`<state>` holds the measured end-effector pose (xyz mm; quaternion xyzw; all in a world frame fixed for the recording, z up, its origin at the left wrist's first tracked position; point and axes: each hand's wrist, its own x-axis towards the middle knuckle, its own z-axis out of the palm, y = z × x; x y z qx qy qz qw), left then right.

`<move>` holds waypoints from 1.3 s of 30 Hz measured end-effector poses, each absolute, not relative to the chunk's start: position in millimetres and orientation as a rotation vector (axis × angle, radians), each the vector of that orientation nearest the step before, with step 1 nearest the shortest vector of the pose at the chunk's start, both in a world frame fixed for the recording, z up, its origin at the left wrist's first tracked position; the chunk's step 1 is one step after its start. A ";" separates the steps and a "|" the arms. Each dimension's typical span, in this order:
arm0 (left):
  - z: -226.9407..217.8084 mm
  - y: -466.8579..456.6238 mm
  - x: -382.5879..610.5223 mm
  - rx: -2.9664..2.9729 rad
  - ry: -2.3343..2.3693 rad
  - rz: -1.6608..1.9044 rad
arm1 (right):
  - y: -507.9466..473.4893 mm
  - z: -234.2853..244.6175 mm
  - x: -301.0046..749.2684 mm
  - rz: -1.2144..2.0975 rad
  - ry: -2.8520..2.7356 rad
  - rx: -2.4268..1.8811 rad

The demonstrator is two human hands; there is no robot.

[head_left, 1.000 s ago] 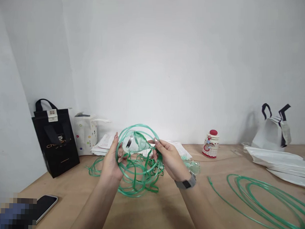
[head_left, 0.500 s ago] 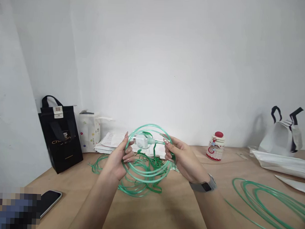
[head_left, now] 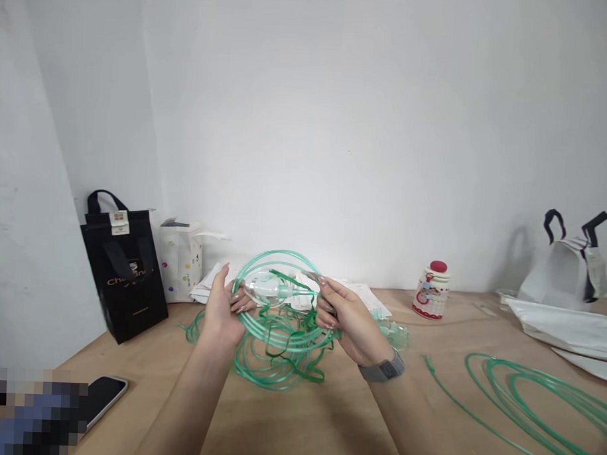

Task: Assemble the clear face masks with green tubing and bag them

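A loop of coiled green tubing (head_left: 279, 341) is held up above the table between my two hands. Inside the loop lies a clear plastic mask (head_left: 265, 287) with a pale green connector and a dark green strap. My left hand (head_left: 228, 310) curls its fingers round the left side of the coil, thumb raised. On the opposite side, my right hand (head_left: 344, 316) pinches the tubing near the connector, its palm side partly hidden. Below the held coil, more green tubing (head_left: 271, 379) and straps lie tangled on the table.
Another clear mask (head_left: 395, 335) lies beyond my right wrist. Loose green tubing (head_left: 526, 401) spreads at right. Papers (head_left: 371, 297), a black bag (head_left: 127, 274), a white bag (head_left: 180, 260) and a red-capped bottle (head_left: 431, 290) stand or lie towards the wall. A phone (head_left: 103, 396) is at left.
Both hands have shifted left with the coil, and the mask inside it has moved left too. My right wrist has uncovered the other mask behind it.
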<state>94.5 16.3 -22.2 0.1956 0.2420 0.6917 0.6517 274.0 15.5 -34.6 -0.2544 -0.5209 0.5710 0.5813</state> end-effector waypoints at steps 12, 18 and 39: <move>-35.0 26.6 101.5 0.469 0.599 1.671 | 22.2 -40.8 272.8 1.241 -1.428 -0.587; -28.6 30.7 83.8 0.580 0.647 1.528 | 29.8 -39.4 281.0 1.218 -1.332 -0.597; -145.9 164.2 211.2 2.410 1.494 0.822 | -38.7 9.5 439.8 0.199 -0.974 -1.318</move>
